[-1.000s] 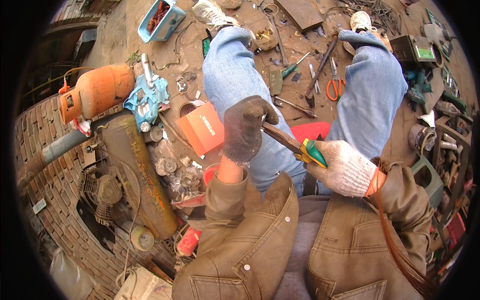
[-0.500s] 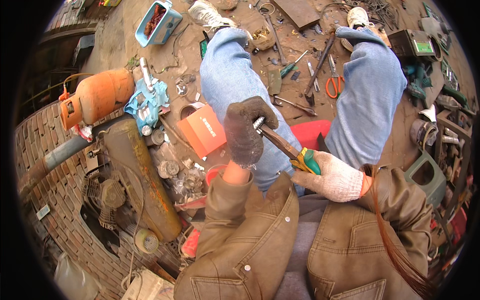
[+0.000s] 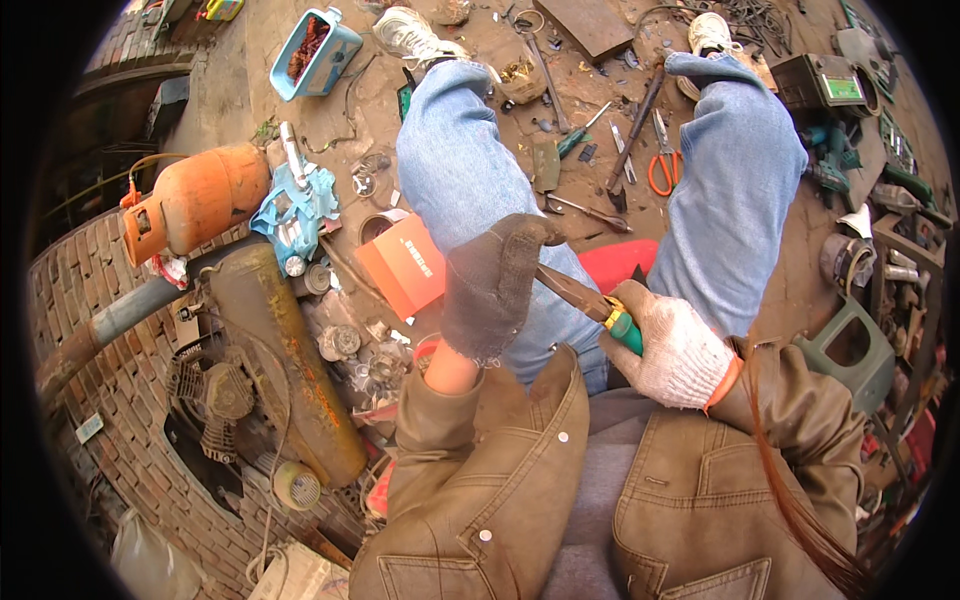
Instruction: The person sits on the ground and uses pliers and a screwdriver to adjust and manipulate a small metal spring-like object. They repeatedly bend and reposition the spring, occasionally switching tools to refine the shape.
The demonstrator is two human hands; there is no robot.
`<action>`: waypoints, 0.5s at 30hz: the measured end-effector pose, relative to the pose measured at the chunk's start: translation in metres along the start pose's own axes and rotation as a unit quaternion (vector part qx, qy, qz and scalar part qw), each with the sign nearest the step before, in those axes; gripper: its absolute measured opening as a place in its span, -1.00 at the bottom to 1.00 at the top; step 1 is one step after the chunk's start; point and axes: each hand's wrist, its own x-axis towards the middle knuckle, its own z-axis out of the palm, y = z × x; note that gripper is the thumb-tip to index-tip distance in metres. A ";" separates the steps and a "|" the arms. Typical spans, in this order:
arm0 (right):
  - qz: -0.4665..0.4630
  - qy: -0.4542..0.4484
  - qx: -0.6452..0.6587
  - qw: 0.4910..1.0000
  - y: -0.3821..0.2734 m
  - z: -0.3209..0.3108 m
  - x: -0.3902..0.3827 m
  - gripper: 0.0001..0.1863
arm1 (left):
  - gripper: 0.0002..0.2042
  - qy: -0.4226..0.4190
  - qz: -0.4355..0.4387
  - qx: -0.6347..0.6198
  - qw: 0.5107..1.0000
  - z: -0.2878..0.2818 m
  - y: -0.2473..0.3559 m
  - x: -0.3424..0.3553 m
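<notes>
In a dirty white knit glove, my right hand [image 3: 672,345] is closed around the green-and-yellow handles of a pair of pliers [image 3: 577,293]. Their long brown metal jaws point up and left. The tip of the jaws meets my left hand [image 3: 492,280], which wears a dark, worn glove. Its fingers are curled in and its thumb lies across the top, so whatever it grips is hidden. Both hands are above my lap, between my knees. Beneath them shows a red surface [image 3: 615,264].
Orange-handled scissors [image 3: 664,172], a screwdriver [image 3: 585,132] and a long metal bar [image 3: 637,130] lie between my feet. Leftward are an orange box [image 3: 403,262], an orange gas cylinder [image 3: 200,197] and a light-blue bin [image 3: 316,55]. A green drill [image 3: 830,165] lies to the right.
My left hand has rolled, hiding the small shiny metal piece that showed at the jaws. My right hand has shifted slightly right with the pliers, its fingers more closed over the handles.
</notes>
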 end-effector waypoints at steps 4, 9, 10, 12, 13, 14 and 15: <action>-0.009 0.004 0.007 1.000 0.007 0.000 -0.004 -0.71 | -0.78 -0.012 0.120 0.070 0.990 0.005 -0.011 0.000; -0.017 -0.007 0.005 1.000 0.014 -0.001 -0.008 -0.72 | -0.72 0.006 0.269 0.219 0.938 0.007 -0.031 0.006; -0.025 -0.005 0.012 1.000 0.015 -0.002 -0.008 -0.72 | -0.74 0.004 0.281 0.240 0.929 0.006 -0.033 0.005; -0.030 -0.005 0.017 0.999 0.017 -0.003 -0.009 -0.72 | -0.77 -0.035 0.244 0.158 0.956 0.003 -0.031 0.004; -0.027 -0.008 0.015 0.999 0.018 -0.004 -0.009 -0.72 | -0.79 -0.062 0.214 0.128 0.966 0.002 -0.028 0.004; -0.024 -0.010 0.012 1.000 0.018 -0.004 -0.009 -0.72 | -0.81 -0.086 0.182 0.098 0.975 0.001 -0.024 0.004; -0.026 -0.014 0.008 1.000 0.019 -0.005 -0.009 -0.72 | -0.82 -0.109 0.146 0.080 0.980 0.000 -0.020 0.004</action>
